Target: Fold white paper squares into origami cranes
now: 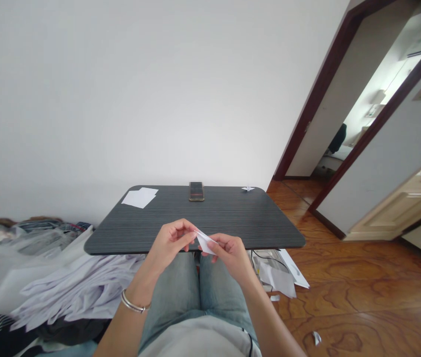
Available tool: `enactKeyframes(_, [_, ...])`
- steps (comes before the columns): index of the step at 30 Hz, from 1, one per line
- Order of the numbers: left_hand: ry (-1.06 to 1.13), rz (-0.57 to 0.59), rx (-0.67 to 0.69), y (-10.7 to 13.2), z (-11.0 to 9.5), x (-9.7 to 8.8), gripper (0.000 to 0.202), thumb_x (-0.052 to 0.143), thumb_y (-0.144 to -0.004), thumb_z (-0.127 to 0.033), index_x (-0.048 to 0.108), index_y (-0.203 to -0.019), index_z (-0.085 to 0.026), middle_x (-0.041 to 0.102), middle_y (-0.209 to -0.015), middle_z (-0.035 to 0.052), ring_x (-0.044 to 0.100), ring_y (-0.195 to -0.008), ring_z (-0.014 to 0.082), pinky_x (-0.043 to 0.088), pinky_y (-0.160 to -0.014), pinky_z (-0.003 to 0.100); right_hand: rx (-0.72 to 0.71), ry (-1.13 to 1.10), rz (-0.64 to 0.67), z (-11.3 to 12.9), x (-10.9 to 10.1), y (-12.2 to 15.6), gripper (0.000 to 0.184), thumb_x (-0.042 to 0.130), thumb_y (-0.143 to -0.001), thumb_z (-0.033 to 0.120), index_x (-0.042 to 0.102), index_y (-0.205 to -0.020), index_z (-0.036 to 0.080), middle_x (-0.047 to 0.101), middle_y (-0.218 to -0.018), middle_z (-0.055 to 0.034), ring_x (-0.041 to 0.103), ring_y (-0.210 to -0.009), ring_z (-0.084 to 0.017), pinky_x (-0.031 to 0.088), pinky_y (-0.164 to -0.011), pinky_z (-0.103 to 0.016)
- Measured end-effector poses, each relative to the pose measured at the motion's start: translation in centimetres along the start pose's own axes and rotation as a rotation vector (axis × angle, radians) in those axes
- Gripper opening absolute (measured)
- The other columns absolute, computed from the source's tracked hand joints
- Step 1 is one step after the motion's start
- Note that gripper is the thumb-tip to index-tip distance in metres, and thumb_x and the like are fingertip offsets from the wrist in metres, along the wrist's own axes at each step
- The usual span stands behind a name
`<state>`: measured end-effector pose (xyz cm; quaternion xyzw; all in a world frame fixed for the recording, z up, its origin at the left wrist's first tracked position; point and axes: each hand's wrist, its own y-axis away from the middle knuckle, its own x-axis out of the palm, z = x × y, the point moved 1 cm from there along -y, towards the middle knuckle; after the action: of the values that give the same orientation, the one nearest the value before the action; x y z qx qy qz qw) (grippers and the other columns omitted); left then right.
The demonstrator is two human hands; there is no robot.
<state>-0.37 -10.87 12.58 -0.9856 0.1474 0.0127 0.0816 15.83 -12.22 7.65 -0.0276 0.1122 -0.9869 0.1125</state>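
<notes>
Nearest: your denim-covered knees [180,282] sit at the near edge of the table [225,210], partly under it. A metal bracelet [133,303] rings your left wrist, short of that same edge.

Work piece: a narrow folded white paper [205,244], held up at the middle of the table's near edge; contact with the tabletop, cannot tell. Left hand [174,242]: thumb and forefinger pinched on the paper's upper left end. Right hand [228,252]: thumb flat on its face, fingers closed behind the lower right end.

Technique (judgement): the step looks like shaping or pressing a fold. Keep your left pinch light and steady so the tip does not twist. Match edges before pressing, then run your right thumb along the crease in one pass. Thin layers probably slip in mid-air; bracing them on the table should give a sharper line.

Farther: loose white sheets [140,197] at the table's far left, phone [196,191] at its far middle, small paper figure [248,189] at its far right. White wall [158,89] beyond the table.
</notes>
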Motion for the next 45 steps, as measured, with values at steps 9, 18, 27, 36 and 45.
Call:
enactKeyframes(9, [0.000,0.010,0.025,-0.1,0.5,-0.2,0.017,0.063,-0.073,-0.029,0.062,-0.074,-0.012,0.056,-0.058,-0.0022,0.047,-0.049,0.0073,0.038,-0.047,0.019,0.011,-0.017,0.006,0.1,0.0,0.0,0.025,0.060,-0.079,0.038,0.071,-0.084,0.016,0.069,-0.066,-0.0036,0.062,-0.059,-0.015,0.044,-0.047,-0.021])
enactKeyframes(18, [0.069,0.010,0.031,-0.2,0.9,0.2,0.020,0.064,-0.073,-0.032,0.062,-0.074,-0.012,0.057,-0.058,-0.0012,0.051,-0.050,0.0088,0.041,-0.044,0.019,0.056,-0.083,0.002,-0.2,0.1,-0.5,0.029,0.063,-0.076,0.043,0.068,-0.080,0.015,0.070,-0.067,-0.0036,0.062,-0.055,-0.014,0.041,-0.044,-0.019])
enactKeyframes(27, [0.094,-0.011,0.016,-0.3,1.2,0.5,0.019,0.064,-0.071,-0.031,0.063,-0.072,-0.012,0.060,-0.060,0.0008,0.055,-0.055,0.0110,0.044,-0.046,0.020,0.076,-0.069,-0.041,-0.5,0.3,-0.9,0.031,0.062,-0.076,0.046,0.065,-0.072,0.015,0.069,-0.061,-0.0033,0.062,-0.051,-0.015,0.036,-0.043,-0.019])
enactKeyframes(36, [0.165,-0.047,-0.037,-0.5,1.6,0.9,0.017,0.065,-0.069,-0.028,0.062,-0.068,-0.012,0.060,-0.058,0.0003,0.055,-0.053,0.0103,0.042,-0.045,0.019,0.060,-0.068,-0.050,-0.3,0.3,-0.8,0.030,0.063,-0.075,0.045,0.065,-0.069,0.015,0.066,-0.057,-0.0016,0.059,-0.050,-0.014,0.037,-0.044,-0.020])
enactKeyframes(45, [0.179,-0.036,-0.059,-0.3,2.0,1.2,0.020,0.068,-0.068,-0.030,0.061,-0.073,-0.011,0.062,-0.059,0.0010,0.059,-0.055,0.0124,0.043,-0.046,0.020,0.051,-0.086,-0.076,-0.1,0.5,-0.6,0.028,0.063,-0.074,0.043,0.065,-0.067,0.016,0.064,-0.056,-0.0010,0.058,-0.053,-0.014,0.044,-0.052,-0.023])
